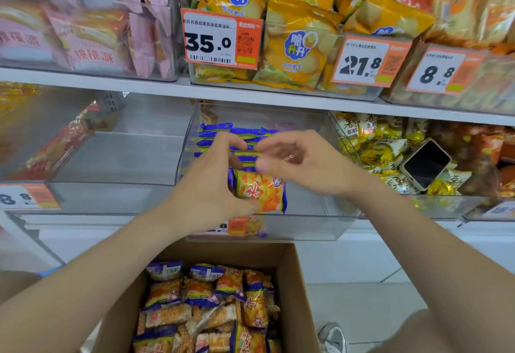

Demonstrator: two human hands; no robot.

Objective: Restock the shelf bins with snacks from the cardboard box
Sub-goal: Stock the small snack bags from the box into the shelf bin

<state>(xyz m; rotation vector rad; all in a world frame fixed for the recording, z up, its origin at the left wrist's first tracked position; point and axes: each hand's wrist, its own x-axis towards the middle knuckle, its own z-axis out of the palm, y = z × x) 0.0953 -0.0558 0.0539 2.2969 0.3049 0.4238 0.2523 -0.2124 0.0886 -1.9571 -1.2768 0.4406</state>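
A clear shelf bin (306, 227) on the middle shelf holds a row of blue-edged snack packs (223, 132) standing on edge. My left hand (209, 185) grips the front of that row, thumb under an orange and blue pack (260, 191) and fingers over the top. My right hand (295, 163) hovers at the same spot with fingers curled and is blurred; whether it holds a pack is unclear. Below, the open cardboard box (295, 283) contains several matching orange and blue packs (211, 299).
Left of the bin is a clear bin (111, 157) with few red packs. The right bin holds yellow snacks and a phone (425, 163). The upper shelf carries full bins with orange price tags (220, 38). A shoe (333, 336) stands beside the box.
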